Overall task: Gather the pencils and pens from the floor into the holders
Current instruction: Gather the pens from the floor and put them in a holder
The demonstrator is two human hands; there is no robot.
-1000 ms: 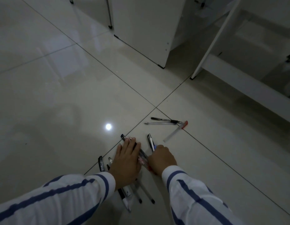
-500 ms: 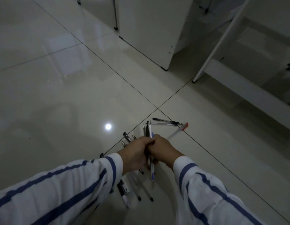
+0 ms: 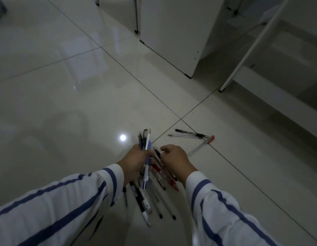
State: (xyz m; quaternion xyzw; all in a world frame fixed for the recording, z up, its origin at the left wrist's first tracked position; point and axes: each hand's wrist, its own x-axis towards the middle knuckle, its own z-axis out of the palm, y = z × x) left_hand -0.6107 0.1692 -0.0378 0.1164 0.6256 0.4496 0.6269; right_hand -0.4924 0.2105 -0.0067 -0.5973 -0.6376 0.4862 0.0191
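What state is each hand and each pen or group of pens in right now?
Left hand: grips the bundle.
Bundle: held off the floor, ends fanned.
Right hand: curled over red pens; grip unclear.
Red pens: partly hidden under right hand.
Loose pens: lying on floor below the hands.
Two pens: lying side by side, untouched.
Red-capped pen: lying alone, untouched.

The person wears a long-sleeved white top with blue stripes. On the left sleeve (image 3: 65, 201) thin blue lines run lengthwise down the arm, and a broader blue band circles the cloth just short of the wrist. The right sleeve (image 3: 218, 208) carries the same pattern: lengthwise blue stripes, wavy where the cloth creases, and one blue ring a little back from the white cuff edge. The left hand (image 3: 134, 162) and right hand (image 3: 176, 160) emerge bare from the cuffs.
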